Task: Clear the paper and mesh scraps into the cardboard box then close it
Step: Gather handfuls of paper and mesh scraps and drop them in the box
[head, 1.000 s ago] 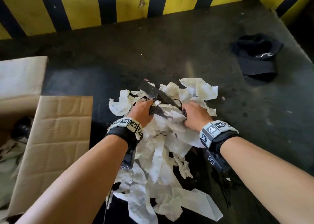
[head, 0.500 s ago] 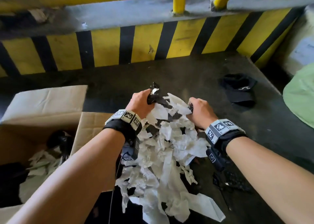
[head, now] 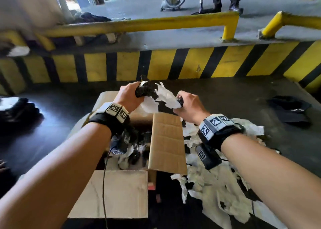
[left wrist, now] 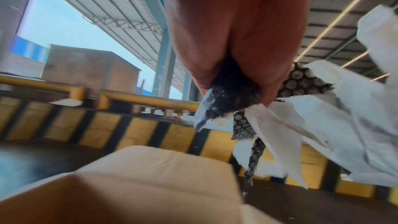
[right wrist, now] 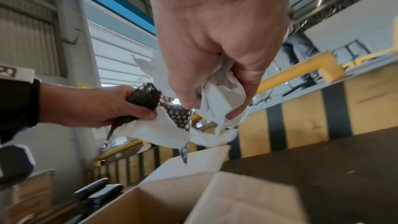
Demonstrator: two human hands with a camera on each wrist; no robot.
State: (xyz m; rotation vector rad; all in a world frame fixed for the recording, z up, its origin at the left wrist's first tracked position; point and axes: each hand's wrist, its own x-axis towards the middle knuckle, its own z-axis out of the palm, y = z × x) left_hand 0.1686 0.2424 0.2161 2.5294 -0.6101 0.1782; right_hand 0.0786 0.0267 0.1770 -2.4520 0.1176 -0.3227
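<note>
Striped curb behind, both fists, left hand (head: pixel 129 98) and right hand (head: pixel 190 107), clench one light, floppy bundle (head: pixel 156 95) of paper and mesh over the box (head: pixel 166 141); loose ends may spill, so bunch centrally.

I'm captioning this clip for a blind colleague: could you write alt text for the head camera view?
Two bare hands, the left hand and right hand, together hold a bundle of white paper and black mesh scraps above an open cardboard box. More torn paper scraps lie on the dark floor right of the box, before a yellow-and-black striped kerb.
</note>
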